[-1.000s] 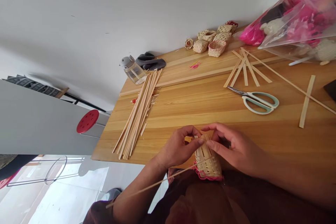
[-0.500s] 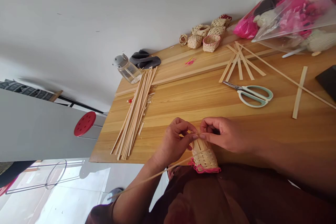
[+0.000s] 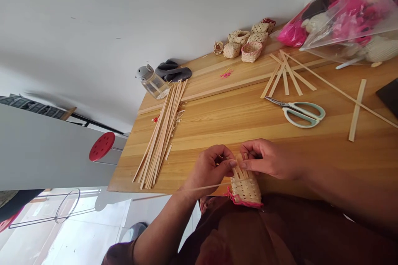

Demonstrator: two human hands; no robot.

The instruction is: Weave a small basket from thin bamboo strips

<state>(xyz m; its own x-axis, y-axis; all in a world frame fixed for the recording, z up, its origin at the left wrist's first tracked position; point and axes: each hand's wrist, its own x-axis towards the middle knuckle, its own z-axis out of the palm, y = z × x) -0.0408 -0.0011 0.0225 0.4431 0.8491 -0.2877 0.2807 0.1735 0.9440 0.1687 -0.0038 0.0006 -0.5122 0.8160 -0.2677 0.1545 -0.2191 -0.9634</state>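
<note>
A small woven basket [image 3: 246, 191] with pink yarn along its lower rim rests at the table's front edge, against my clothing. Flat wooden strips stand up from its weave. My left hand [image 3: 214, 166] pinches the strips on the left side between thumb and fingers. On the right side, my right hand [image 3: 259, 158] pinches other strips of the same basket. A long thin strip [image 3: 186, 191] runs from the weave out to the left, across my left forearm. The fingertips partly hide the strip ends.
Scissors [image 3: 303, 114] lie beyond my right hand, near several short strips [image 3: 284, 75]. A bundle of long strips [image 3: 161, 136] lies at left by a clear bottle [image 3: 152, 83]. Small woven baskets [image 3: 251, 51] and a plastic bag [image 3: 342, 20] stand along the wall.
My hands have moved slightly apart, and the upright strips between them show more. The long thin strip's free end has swung upward. The view has shifted a little.
</note>
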